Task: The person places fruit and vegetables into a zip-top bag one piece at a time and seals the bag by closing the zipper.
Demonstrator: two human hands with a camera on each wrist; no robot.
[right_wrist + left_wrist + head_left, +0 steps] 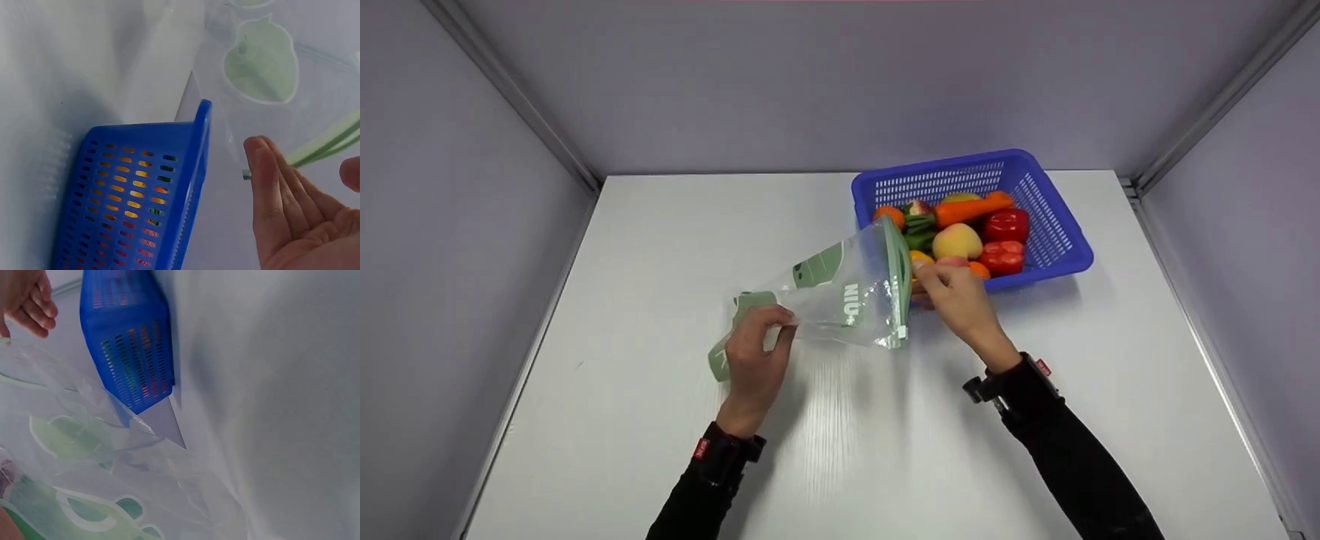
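Observation:
A clear zip bag [829, 300] with green printed shapes and a green slider strip is held above the white table, its mouth toward the basket. My left hand [755, 349] pinches the bag's lower side between thumb and fingers. Beside the bag's mouth is my right hand [960, 304], its fingers [270, 191] fairly straight and the thumb apart in the right wrist view. Those fingers are at the green strip [323, 140]; whether they touch it I cannot tell. Behind the right hand stands a blue basket [1054, 217]. The bag appears to hold nothing.
Inside the basket lie a carrot [971, 210], a peach [957, 241], red peppers [1005, 225] and several other fruits and vegetables. Grey panels [840, 90] border the white table [660, 247] at the back and sides.

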